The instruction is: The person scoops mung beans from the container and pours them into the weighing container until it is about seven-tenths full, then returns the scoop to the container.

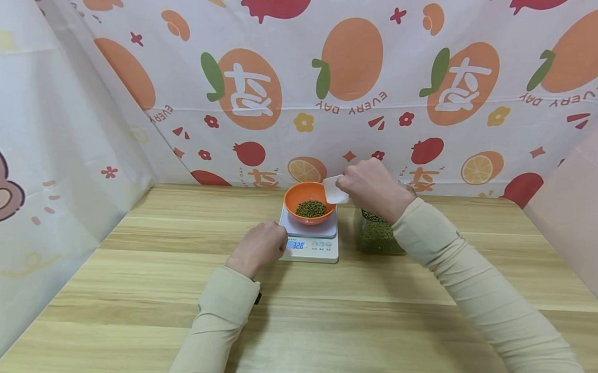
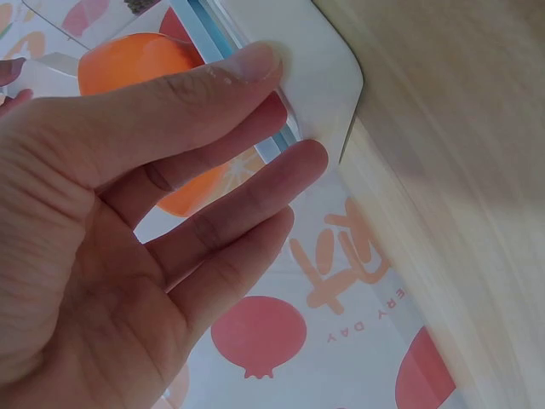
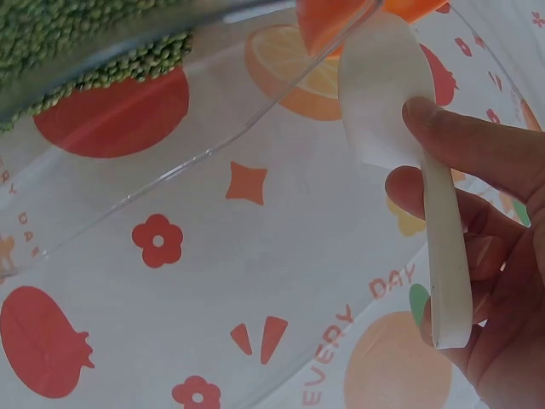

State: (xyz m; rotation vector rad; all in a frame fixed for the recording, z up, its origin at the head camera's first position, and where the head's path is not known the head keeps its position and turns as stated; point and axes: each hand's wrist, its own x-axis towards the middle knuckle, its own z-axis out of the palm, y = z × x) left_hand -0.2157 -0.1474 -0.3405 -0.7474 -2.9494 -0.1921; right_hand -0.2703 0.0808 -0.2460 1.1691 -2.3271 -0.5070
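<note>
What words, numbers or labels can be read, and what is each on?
"EVERY DAY", repeated: patterned backdrop.
"328", decimal point unclear: display of the scale.
Stylised characters on the backdrop: not clearly readable.
Small print above the display and by the buttons: too small to read.

Glossy plastic bowl; smooth plastic scoop; wood-grain tabletop; matt cloth sleeves.
</note>
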